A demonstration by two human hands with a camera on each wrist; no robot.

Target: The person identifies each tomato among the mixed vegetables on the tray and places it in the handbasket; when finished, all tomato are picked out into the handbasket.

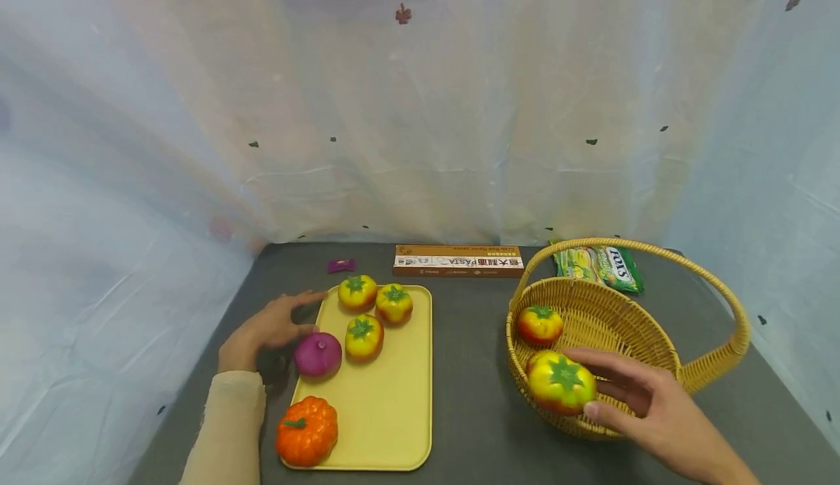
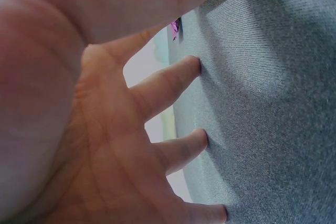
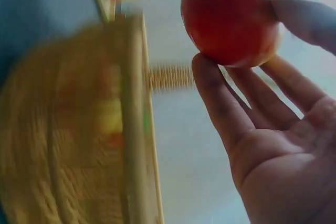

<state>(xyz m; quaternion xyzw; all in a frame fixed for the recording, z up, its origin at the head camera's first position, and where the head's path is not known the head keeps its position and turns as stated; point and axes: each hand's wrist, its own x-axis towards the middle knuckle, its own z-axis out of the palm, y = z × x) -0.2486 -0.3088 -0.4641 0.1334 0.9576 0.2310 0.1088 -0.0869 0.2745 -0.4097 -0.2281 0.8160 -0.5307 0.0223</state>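
Head view: right hand (image 1: 658, 412) pinches a fruit (image 1: 560, 386), well apart from left hand (image 1: 270, 326).

Table (image 1: 469, 354): tray (image 1: 394, 412) at left, basket (image 1: 630, 313) at right, well apart. On tray: 3 fruits (image 1: 364, 338) in the far part, 2 side by side, 1 nearer; onion (image 1: 318, 355) at the left edge; pumpkin (image 1: 308, 432) at the near left corner. In basket: 2 loose fruits (image 1: 540, 325) toward the left, the nearer mostly hidden behind 1 held fruit (image 1: 562, 384) in the right hand (image 1: 650, 401), over the basket's near part. Left hand (image 1: 275, 324): left of tray, beside onion, fingertips on table. Far strip, left to right: wrapped sweet (image 1: 341, 265) beyond tray; pasta box (image 1: 458, 261); snack packet (image 1: 599, 266) behind basket. Behind table: hanging sheet (image 1: 453, 135).
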